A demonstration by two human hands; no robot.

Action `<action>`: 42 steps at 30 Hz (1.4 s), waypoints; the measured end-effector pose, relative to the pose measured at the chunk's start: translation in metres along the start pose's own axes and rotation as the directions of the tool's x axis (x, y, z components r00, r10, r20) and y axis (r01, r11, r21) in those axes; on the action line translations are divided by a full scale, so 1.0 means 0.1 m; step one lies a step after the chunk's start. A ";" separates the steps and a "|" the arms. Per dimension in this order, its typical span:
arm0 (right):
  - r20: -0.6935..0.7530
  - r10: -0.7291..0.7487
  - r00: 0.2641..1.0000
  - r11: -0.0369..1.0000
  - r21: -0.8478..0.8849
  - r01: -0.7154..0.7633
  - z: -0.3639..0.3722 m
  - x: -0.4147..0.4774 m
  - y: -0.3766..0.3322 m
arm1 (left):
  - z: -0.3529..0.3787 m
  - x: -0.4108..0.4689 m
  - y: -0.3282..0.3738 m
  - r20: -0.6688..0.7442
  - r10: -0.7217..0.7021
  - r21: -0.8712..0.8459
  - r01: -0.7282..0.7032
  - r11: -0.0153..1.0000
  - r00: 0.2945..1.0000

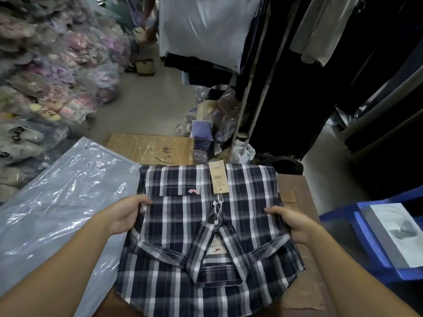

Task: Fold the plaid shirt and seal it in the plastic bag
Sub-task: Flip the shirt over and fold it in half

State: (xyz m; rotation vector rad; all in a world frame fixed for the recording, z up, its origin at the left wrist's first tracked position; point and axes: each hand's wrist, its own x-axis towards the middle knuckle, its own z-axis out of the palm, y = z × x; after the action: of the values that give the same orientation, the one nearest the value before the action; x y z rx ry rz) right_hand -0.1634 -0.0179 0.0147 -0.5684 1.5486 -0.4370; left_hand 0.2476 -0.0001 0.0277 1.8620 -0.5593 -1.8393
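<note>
The brown bench (295, 193) carries the shirt (206, 225), folded into a rectangle with its collar toward the person and its far edge by a cardboard box (148, 146). A clear plastic bag (57, 197) lies flat just left of it, touching its edge. The left hand (128, 213) grips the shirt's left side, the right hand (290, 223) its right side. A paper tag (218, 177) lies on the front.

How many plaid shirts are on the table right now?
1. The plaid shirt lies folded in the middle of the table, gripped at its sides by the left hand and right hand. Others could be hidden in the bagged piles around.
</note>
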 end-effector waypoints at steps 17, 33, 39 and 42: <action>0.227 0.047 0.973 0.999 -0.022 -0.043 -0.14 -0.06 0.14 | -0.20 -0.07 -0.22 0.221 -0.068 0.082 0.051 0.995 0.973; 0.032 -0.183 0.983 0.980 -0.068 0.185 -0.01 0.08 -0.22 | -0.16 0.14 0.12 -0.064 0.045 0.083 -0.040 0.996 0.997; -0.095 -0.241 0.966 0.970 -0.063 0.236 0.06 0.24 -0.28 | 0.05 0.32 0.13 -0.298 0.173 0.037 -0.170 0.985 0.939; -0.080 -0.195 0.977 0.980 -0.055 0.191 -0.01 0.27 -0.19 | -0.02 0.37 0.10 -0.276 0.148 -0.087 -0.178 0.980 0.950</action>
State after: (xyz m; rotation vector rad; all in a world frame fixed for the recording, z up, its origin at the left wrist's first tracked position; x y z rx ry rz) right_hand -0.1632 -0.0491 0.0042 -0.7488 1.5944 -0.5806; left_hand 0.2504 -0.0299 0.0032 1.8881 -0.4879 -1.4517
